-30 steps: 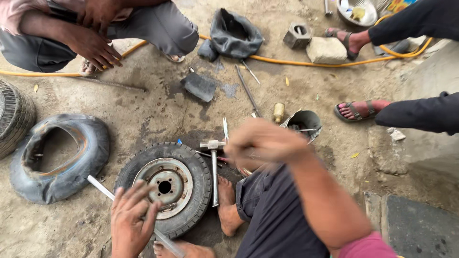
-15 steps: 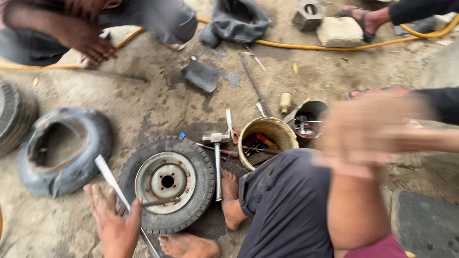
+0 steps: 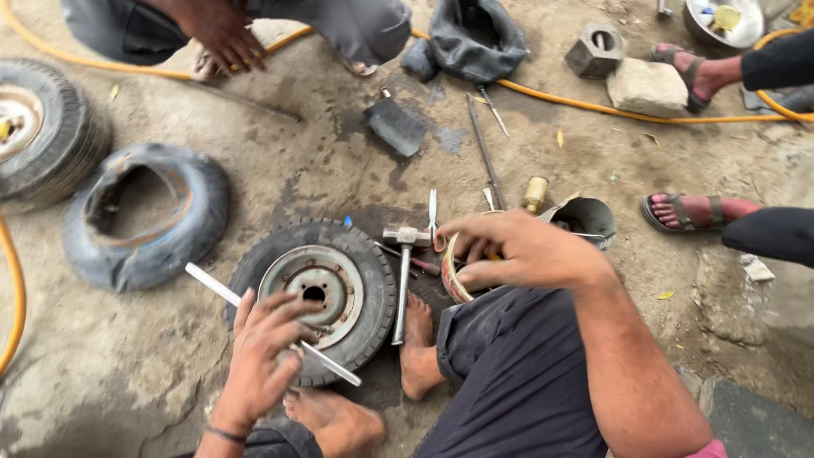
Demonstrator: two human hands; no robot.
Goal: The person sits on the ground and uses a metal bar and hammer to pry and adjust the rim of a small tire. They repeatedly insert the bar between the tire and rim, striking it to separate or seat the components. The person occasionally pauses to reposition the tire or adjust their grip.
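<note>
Small tyre (image 3: 315, 297) — dusty, grey steel rim; left hand (image 3: 263, 352) fingers wrapped around metal bar (image 3: 271, 324).

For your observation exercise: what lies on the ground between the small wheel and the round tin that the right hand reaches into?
In the head view, a hammer lies between the wheel and the tin under the right hand, beside the person's bare foot.

Roadside tyre-repair spot on bare, stained ground

People squat on an oil-darkened dirt floor (image 3: 280, 170) among a small wheel with a steel rim (image 3: 315, 290), a loose tyre casing (image 3: 144, 216) and another wheel (image 3: 38, 127) at the left edge; a hammer (image 3: 404, 271), a yellow air hose (image 3: 610, 108) and a tin of tools (image 3: 454, 271) lie scattered about.
</note>
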